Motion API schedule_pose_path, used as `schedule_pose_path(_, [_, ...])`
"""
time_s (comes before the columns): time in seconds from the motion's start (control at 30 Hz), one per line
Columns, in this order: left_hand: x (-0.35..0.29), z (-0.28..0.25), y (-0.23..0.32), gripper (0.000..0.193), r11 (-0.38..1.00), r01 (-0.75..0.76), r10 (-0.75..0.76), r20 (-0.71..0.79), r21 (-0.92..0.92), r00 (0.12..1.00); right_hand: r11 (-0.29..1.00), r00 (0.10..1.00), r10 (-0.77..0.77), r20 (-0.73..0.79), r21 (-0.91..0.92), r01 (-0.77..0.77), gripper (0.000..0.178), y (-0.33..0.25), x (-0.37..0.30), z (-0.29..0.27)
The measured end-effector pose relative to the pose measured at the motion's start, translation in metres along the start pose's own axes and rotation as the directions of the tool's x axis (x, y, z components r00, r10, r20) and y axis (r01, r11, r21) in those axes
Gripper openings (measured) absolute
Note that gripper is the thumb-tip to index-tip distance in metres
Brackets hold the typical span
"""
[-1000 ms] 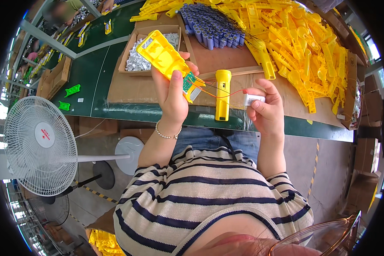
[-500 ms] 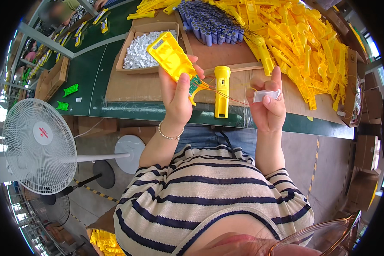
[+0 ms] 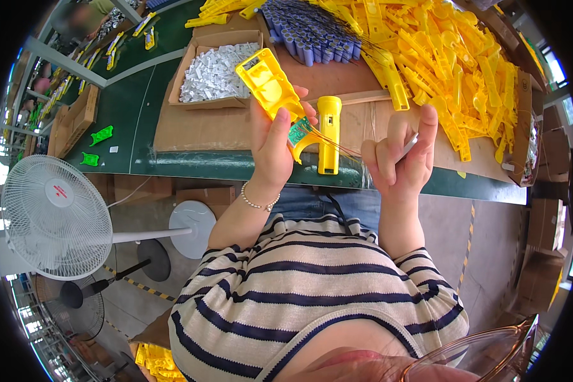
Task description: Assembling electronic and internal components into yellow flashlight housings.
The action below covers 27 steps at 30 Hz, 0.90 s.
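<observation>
My left hand (image 3: 272,143) is closed round a yellow plastic housing half (image 3: 270,83), its hollow inner side facing up. At its lower end sits a small green circuit board (image 3: 298,131), from which thin reddish wires (image 3: 331,141) run across toward my right hand. Pinched in my right hand (image 3: 404,156) is a small flat white piece (image 3: 409,145), turned nearly edge-on, with the index finger pointing up. Whether the wires join the white piece is hidden by the fingers. Between both hands a yellow flashlight-shaped housing (image 3: 329,130) lies on the table edge.
Behind my left hand stands a cardboard box (image 3: 178,89) of small white parts. Purple cylindrical cells (image 3: 309,44) with dark wires lie at the back, beside a large heap of yellow housings (image 3: 452,70). Green pieces (image 3: 102,135) lie at left, near a white fan (image 3: 57,216).
My right hand has rotated, turning the white piece from its broad face to its edge. My left hand has shifted slightly right with the yellow housing half and circuit board.
</observation>
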<state>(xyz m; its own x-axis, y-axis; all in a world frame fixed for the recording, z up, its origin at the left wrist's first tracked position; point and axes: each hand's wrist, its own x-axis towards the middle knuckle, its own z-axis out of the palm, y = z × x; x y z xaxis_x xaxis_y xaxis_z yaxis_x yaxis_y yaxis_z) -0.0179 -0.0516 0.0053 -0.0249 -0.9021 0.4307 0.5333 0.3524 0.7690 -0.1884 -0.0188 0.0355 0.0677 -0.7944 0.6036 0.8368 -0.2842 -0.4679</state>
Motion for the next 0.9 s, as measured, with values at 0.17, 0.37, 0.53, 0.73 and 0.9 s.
schedule_pose_path(0.17, [-0.003, 0.002, -0.003, 0.04, 0.999, 0.019, -0.018, -0.033, 0.034, 0.999, 0.963, 1.0, 0.006, 0.015, -0.271, -0.002, 0.042, -0.001, 0.008, -0.004])
schedule_pose_path(0.37, [-0.002, 0.001, -0.004, 0.04, 0.999, 0.01, -0.007, -0.06, 0.052, 0.998, 0.922, 0.981, -0.159, -0.113, -0.373, 0.106, 0.039, 0.006, 0.012, -0.006])
schedule_pose_path(0.53, [0.002, -0.009, -0.003, 0.04, 0.997, -0.039, 0.046, -0.096, 0.07, 0.994, 0.378, 0.926, 0.102, -0.364, -0.847, -0.375, 0.023, -0.004, 0.01, -0.009])
schedule_pose_path(0.73, [0.003, -0.014, -0.008, 0.04, 0.995, -0.058, 0.066, -0.108, 0.078, 0.992, 0.699, 0.917, 0.222, -0.331, -0.602, -0.386, 0.035, -0.014, 0.008, -0.005])
schedule_pose_path(0.9, [0.001, -0.015, -0.013, 0.041, 0.998, -0.016, 0.021, -0.074, 0.067, 0.997, 0.926, 0.977, 0.209, -0.037, -0.315, -0.21, 0.043, -0.014, 0.003, -0.019])
